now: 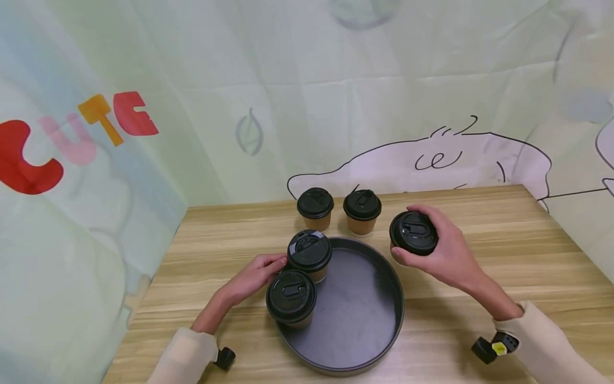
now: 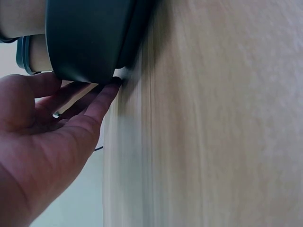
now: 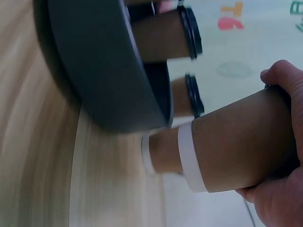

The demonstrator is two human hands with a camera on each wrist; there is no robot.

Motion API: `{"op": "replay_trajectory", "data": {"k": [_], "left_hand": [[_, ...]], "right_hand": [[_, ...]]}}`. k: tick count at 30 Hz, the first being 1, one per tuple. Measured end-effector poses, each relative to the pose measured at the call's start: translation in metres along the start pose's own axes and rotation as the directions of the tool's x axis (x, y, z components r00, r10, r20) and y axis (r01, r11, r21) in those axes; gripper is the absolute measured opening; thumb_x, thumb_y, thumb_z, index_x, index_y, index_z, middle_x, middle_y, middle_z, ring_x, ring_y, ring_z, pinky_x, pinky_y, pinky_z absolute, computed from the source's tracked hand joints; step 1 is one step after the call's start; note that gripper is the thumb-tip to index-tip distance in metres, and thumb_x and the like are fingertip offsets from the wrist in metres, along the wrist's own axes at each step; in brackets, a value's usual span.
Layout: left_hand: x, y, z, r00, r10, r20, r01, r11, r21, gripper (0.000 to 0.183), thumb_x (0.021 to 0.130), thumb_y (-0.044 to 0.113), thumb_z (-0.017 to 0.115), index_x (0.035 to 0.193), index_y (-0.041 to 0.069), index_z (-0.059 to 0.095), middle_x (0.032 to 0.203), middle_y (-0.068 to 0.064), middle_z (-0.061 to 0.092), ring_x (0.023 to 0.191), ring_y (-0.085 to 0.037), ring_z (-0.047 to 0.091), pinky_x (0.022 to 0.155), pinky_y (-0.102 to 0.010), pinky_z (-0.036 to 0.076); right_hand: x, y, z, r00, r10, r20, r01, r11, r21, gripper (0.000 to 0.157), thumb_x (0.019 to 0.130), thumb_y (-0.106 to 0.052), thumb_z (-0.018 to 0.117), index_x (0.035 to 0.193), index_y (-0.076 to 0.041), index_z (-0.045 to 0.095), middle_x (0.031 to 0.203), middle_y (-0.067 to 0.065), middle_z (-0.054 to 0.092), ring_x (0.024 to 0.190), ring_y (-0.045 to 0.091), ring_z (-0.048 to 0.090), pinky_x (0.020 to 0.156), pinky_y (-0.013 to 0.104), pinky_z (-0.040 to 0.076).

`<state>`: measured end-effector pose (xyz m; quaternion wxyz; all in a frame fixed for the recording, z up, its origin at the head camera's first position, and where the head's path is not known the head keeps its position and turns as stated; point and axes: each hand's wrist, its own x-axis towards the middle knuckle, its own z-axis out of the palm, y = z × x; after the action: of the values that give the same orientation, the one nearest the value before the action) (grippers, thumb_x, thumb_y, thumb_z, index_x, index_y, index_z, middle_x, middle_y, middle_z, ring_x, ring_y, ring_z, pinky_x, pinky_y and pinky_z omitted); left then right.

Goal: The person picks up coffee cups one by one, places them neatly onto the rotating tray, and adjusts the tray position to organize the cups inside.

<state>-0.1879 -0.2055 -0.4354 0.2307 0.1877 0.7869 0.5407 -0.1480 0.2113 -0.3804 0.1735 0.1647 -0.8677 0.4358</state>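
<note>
One cup (image 1: 414, 234) sits in right hand (image 1: 450, 256) — left hand (image 1: 251, 279) touches pan (image 1: 356, 320).

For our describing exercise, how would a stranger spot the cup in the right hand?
On the wooden table sits a round dark pan. Past its far-right rim, the right hand holds a brown cup with a black lid. Similar cups stand in and behind the pan; only this one is in that hand.

Showing smooth, matt paper on the takeaway coffee cup (image 3: 236, 142); gleaming as glossy moulded plastic on its sip lid (image 1: 413, 233); looking smooth and satiny, perhaps coated metal, on the round pan (image 1: 357, 314); displaying smooth wood grain across the tabletop (image 1: 201, 229); creasing like thin, matt cloth on the printed backdrop (image 1: 206, 117).
</note>
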Motion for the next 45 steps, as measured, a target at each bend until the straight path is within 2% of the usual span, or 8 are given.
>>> {"op": "replay_trajectory", "data": {"k": [3, 7, 14, 19, 27, 32, 36, 45], "left_hand": [[0.0, 0.0, 0.0, 1.0, 0.002, -0.002, -0.002, 1.0, 0.007, 0.042, 0.114, 0.022, 0.041, 0.14, -0.005, 0.06, 0.111, -0.013, 0.064, 0.084, -0.014, 0.053, 0.071, -0.022, 0.043], [0.0, 0.0, 0.0, 1.0, 0.0, -0.006, 0.0, 1.0, 0.015, 0.041, 0.114, 0.022, 0.041, 0.139, -0.004, 0.061, 0.102, -0.01, 0.06, 0.073, -0.013, 0.045, 0.063, -0.023, 0.036], [-0.001, 0.001, 0.001, 1.0, -0.001, -0.003, 0.001, 1.0, -0.016, 0.045, 0.114, 0.023, 0.041, 0.146, -0.006, 0.055, 0.139, -0.018, 0.061, 0.113, -0.015, 0.056, 0.094, -0.023, 0.05], [0.0, 0.001, 0.001, 1.0, -0.008, -0.005, 0.007, 1.0, -0.024, 0.046, 0.114, 0.022, 0.041, 0.148, -0.007, 0.052, 0.143, -0.02, 0.058, 0.12, -0.018, 0.056, 0.098, -0.026, 0.05], [-0.001, 0.003, 0.001, 1.0, 0.001, -0.019, -0.001, 1.0, -0.014, 0.045, 0.114, 0.023, 0.042, 0.144, -0.006, 0.056, 0.13, -0.017, 0.063, 0.103, -0.018, 0.057, 0.084, -0.023, 0.047], [0.0, 0.002, 0.002, 1.0, 0.0, -0.016, 0.0, 1.0, -0.016, 0.045, 0.114, 0.023, 0.042, 0.145, -0.006, 0.055, 0.134, -0.017, 0.062, 0.107, -0.017, 0.056, 0.088, -0.023, 0.048], [0.0, 0.001, 0.001, 1.0, 0.0, -0.024, 0.0, 1.0, -0.006, 0.044, 0.114, 0.023, 0.042, 0.144, -0.005, 0.057, 0.127, -0.015, 0.063, 0.1, -0.016, 0.056, 0.082, -0.023, 0.047], [0.001, -0.001, 0.0, 1.0, 0.013, -0.013, -0.013, 1.0, 0.002, 0.045, 0.114, 0.021, 0.043, 0.146, -0.009, 0.053, 0.132, -0.019, 0.062, 0.103, -0.016, 0.055, 0.085, -0.022, 0.046]], "right_hand": [[-0.005, -0.011, 0.006, 0.999, -0.037, 0.021, 0.036, 0.999, 0.012, 0.084, 0.073, -0.024, 0.096, 0.146, -0.02, 0.055, 0.133, 0.0, 0.061, 0.118, 0.019, 0.057, 0.096, 0.019, 0.041], [-0.012, -0.024, 0.017, 0.995, -0.076, 0.067, 0.073, 0.996, 0.041, 0.088, 0.07, -0.025, 0.098, 0.145, -0.02, 0.054, 0.132, -0.006, 0.061, 0.118, 0.014, 0.058, 0.099, 0.019, 0.043], [-0.023, -0.041, 0.037, 0.979, -0.137, 0.15, 0.115, 0.983, 0.145, 0.088, 0.069, -0.025, 0.098, 0.144, -0.022, 0.053, 0.134, -0.007, 0.061, 0.119, 0.014, 0.06, 0.103, 0.025, 0.047], [-0.031, -0.048, 0.053, 0.966, -0.165, 0.201, 0.127, 0.974, 0.19, 0.085, 0.072, -0.031, 0.097, 0.145, -0.024, 0.053, 0.136, -0.006, 0.06, 0.121, 0.015, 0.058, 0.105, 0.031, 0.047], [-0.046, -0.059, 0.081, 0.933, -0.218, 0.287, 0.143, 0.955, 0.262, 0.08, 0.077, -0.04, 0.093, 0.144, -0.025, 0.052, 0.129, -0.007, 0.061, 0.116, 0.014, 0.06, 0.103, 0.035, 0.048], [-0.056, -0.065, 0.092, 0.919, -0.253, 0.302, 0.178, 0.951, 0.254, 0.081, 0.076, -0.043, 0.092, 0.143, -0.024, 0.052, 0.124, -0.01, 0.061, 0.113, 0.013, 0.06, 0.101, 0.035, 0.049], [-0.06, -0.066, 0.097, 0.912, -0.265, 0.313, 0.193, 0.951, 0.243, 0.081, 0.076, -0.045, 0.092, 0.143, -0.022, 0.052, 0.123, -0.012, 0.06, 0.111, 0.011, 0.059, 0.099, 0.035, 0.049], [-0.066, -0.066, 0.102, 0.903, -0.233, 0.36, 0.153, 0.96, 0.236, 0.082, 0.075, -0.051, 0.091, 0.142, -0.032, 0.05, 0.125, -0.017, 0.057, 0.113, 0.008, 0.059, 0.098, 0.034, 0.051]]}}
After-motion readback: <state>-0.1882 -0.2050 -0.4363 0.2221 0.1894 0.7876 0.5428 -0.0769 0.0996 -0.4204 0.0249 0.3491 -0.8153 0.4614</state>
